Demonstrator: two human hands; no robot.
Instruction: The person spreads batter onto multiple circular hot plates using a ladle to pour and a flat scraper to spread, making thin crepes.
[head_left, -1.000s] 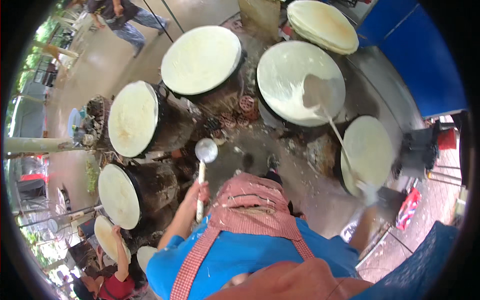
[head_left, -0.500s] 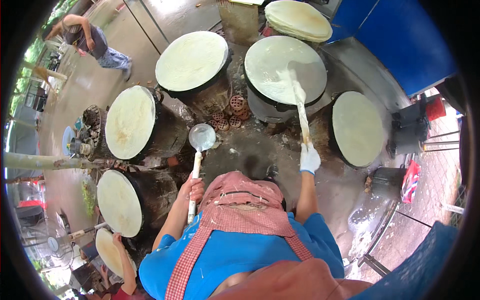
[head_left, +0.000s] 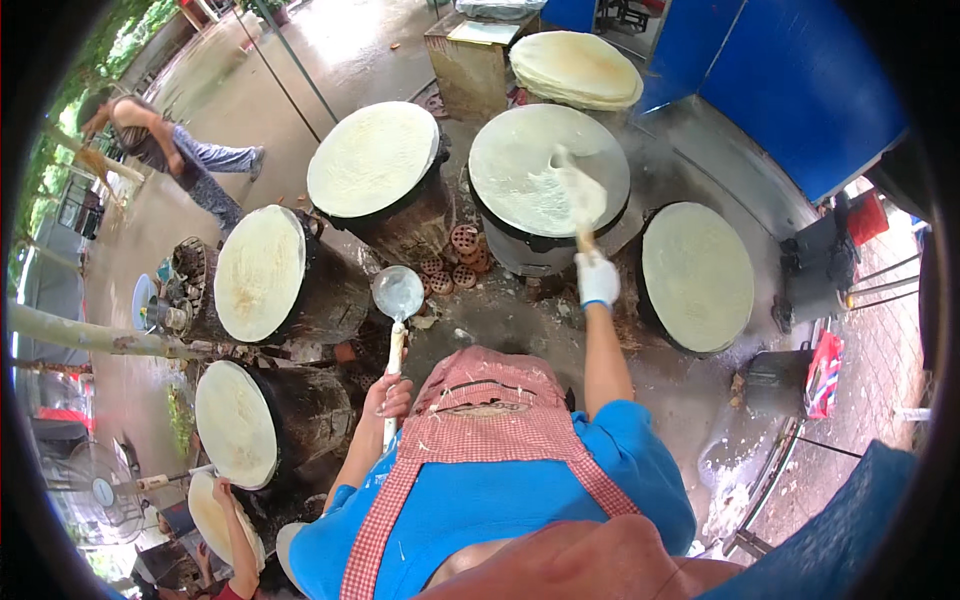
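My bare left hand (head_left: pixel 390 396) is closed round the pale handle of a ladle (head_left: pixel 398 292), its round metal bowl held up in front of the apron. In a white glove, my right hand (head_left: pixel 598 279) grips the handle of a batter-coated spreader (head_left: pixel 580 198). The spreader's head lies on the round griddle (head_left: pixel 505 170) ahead of me, among wet white batter. Streaks and a thicker ridge of batter show near its head, which is slightly blurred.
More griddles with pale round sheets stand around: a front-left griddle (head_left: pixel 375 160), left griddles (head_left: pixel 260 272) (head_left: pixel 236 425) and a right griddle (head_left: pixel 698 278). Behind is a stack of flatbreads (head_left: pixel 577 70). Perforated briquettes (head_left: pixel 463 262) lie between stoves. A person (head_left: pixel 165 150) walks at left; another person's arm (head_left: pixel 240 545) reaches a sheet.
My right hand and the spreader have swept over the griddle, and batter now covers much of the grey patch at its right. The ladle stays in my left hand. The walking person has stepped on.
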